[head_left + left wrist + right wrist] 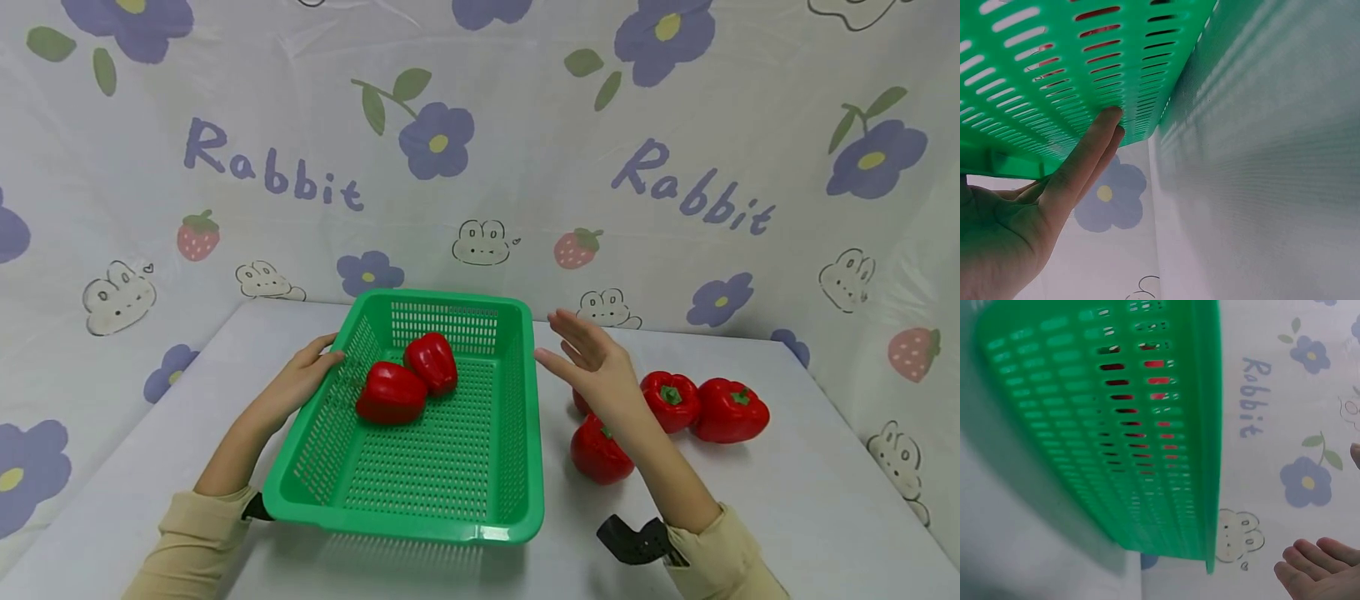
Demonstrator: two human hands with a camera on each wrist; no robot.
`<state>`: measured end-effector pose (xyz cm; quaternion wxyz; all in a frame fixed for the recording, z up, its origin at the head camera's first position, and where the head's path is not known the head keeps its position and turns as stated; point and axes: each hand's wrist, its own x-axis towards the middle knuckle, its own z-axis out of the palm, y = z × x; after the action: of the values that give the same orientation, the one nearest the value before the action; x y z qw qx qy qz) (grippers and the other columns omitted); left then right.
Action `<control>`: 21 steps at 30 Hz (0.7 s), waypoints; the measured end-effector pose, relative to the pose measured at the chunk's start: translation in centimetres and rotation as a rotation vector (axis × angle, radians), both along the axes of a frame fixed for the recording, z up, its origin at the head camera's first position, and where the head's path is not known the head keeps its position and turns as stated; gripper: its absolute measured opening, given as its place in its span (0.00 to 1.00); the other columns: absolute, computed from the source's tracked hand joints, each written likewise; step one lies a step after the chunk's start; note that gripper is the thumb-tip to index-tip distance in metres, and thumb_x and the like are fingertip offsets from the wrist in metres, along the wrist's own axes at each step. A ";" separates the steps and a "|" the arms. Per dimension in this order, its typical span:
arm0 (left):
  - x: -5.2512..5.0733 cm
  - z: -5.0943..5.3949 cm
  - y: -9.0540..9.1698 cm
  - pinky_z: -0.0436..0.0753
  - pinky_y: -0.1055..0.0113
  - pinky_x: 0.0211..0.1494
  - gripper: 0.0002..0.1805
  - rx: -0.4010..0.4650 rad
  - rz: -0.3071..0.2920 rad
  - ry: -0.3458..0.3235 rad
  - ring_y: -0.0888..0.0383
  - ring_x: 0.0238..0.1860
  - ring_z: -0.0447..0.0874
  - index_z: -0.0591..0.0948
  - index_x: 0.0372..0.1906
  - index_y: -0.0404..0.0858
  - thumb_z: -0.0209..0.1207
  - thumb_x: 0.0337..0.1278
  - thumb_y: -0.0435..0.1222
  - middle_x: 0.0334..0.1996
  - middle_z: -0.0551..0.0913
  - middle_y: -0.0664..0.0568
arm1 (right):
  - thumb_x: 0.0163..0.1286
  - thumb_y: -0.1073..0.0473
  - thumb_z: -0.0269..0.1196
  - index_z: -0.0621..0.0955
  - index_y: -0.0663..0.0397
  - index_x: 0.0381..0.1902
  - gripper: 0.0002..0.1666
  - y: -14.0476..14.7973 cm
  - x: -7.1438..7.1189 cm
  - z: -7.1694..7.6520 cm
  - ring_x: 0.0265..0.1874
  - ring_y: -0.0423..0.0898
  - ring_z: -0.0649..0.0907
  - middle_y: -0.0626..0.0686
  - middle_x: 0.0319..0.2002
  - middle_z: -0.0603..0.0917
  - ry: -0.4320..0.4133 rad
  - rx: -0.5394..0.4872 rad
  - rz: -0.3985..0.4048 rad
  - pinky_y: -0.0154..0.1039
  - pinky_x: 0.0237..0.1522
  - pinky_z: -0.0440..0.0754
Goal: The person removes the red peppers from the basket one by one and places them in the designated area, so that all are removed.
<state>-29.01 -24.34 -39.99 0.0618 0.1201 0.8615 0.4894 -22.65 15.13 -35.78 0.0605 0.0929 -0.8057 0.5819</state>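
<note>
A green plastic basket [517, 517] with slotted walls stands on the white table. Inside it, toward the left, two red bell peppers [392, 393] lie against each other. My left hand [303, 379] holds the basket's left side, thumb over the rim; in the left wrist view its fingers [1088, 153] lie along the outer wall. Apart from the basket's right rim, my right hand [603, 379] is raised with fingers extended and holds nothing. Several more red bell peppers [602, 450] sit on the table beside and behind the right forearm, one largely hidden by that hand.
Along the back of the white table [810, 500] hangs a cloth [517, 167] printed with flowers, rabbits and strawberries. Two peppers [729, 410] touch each other farther right. A black strap mount [633, 540] is on the right wrist.
</note>
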 end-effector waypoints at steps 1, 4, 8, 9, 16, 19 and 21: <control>0.0 0.0 0.0 0.79 0.68 0.46 0.32 -0.001 0.000 0.000 0.58 0.42 0.83 0.52 0.76 0.32 0.40 0.76 0.44 0.58 0.75 0.30 | 0.63 0.45 0.67 0.63 0.40 0.74 0.44 -0.2 -0.1 0.2 0.71 0.44 0.69 0.43 0.71 0.69 0.004 -0.009 0.008 0.40 0.64 0.73; 0.0 0.0 0.0 0.79 0.67 0.46 0.33 -0.004 0.002 0.001 0.57 0.42 0.83 0.52 0.76 0.32 0.40 0.76 0.44 0.58 0.75 0.30 | 0.64 0.48 0.67 0.64 0.42 0.73 0.42 -0.9 -0.4 1.0 0.71 0.44 0.69 0.45 0.71 0.70 0.015 -0.035 0.030 0.39 0.64 0.72; 0.0 0.0 0.0 0.78 0.68 0.46 0.33 -0.014 0.005 0.004 0.55 0.44 0.82 0.51 0.76 0.32 0.40 0.76 0.45 0.59 0.74 0.30 | 0.65 0.52 0.67 0.65 0.45 0.72 0.40 -1.9 -0.7 1.9 0.71 0.45 0.69 0.47 0.70 0.71 0.038 -0.061 0.057 0.40 0.65 0.71; 0.0 0.0 0.0 0.78 0.68 0.46 0.33 -0.017 0.005 0.004 0.54 0.45 0.82 0.51 0.76 0.32 0.40 0.76 0.45 0.60 0.74 0.30 | 0.65 0.53 0.67 0.65 0.45 0.72 0.40 -2.2 -0.7 2.1 0.71 0.45 0.70 0.47 0.70 0.72 0.046 -0.065 0.063 0.40 0.65 0.71; -0.2 -0.1 -0.1 0.76 0.64 0.52 0.32 -0.035 0.006 0.025 0.53 0.47 0.81 0.52 0.76 0.32 0.40 0.77 0.45 0.60 0.74 0.30 | 0.66 0.55 0.67 0.66 0.46 0.72 0.38 -4.1 -1.1 3.7 0.70 0.41 0.70 0.47 0.69 0.73 0.076 -0.115 0.114 0.40 0.69 0.68; -0.2 -0.2 -0.1 0.76 0.63 0.52 0.32 -0.039 0.008 0.034 0.55 0.46 0.81 0.53 0.76 0.31 0.40 0.77 0.45 0.59 0.75 0.30 | 0.65 0.54 0.67 0.66 0.44 0.71 0.38 -4.8 -1.2 4.2 0.70 0.39 0.70 0.45 0.69 0.72 0.085 -0.122 0.130 0.39 0.69 0.68; -0.3 -0.2 -0.1 0.77 0.62 0.52 0.32 -0.039 0.009 0.036 0.55 0.46 0.81 0.53 0.75 0.31 0.40 0.77 0.44 0.59 0.75 0.30 | 0.65 0.53 0.67 0.67 0.43 0.71 0.38 -5.2 -1.3 4.5 0.69 0.38 0.70 0.44 0.69 0.72 0.085 -0.125 0.137 0.39 0.69 0.68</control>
<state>-29.30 -24.41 -40.21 0.0466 0.1239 0.8725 0.4704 -24.00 9.98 -31.32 0.0605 0.1685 -0.7564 0.6292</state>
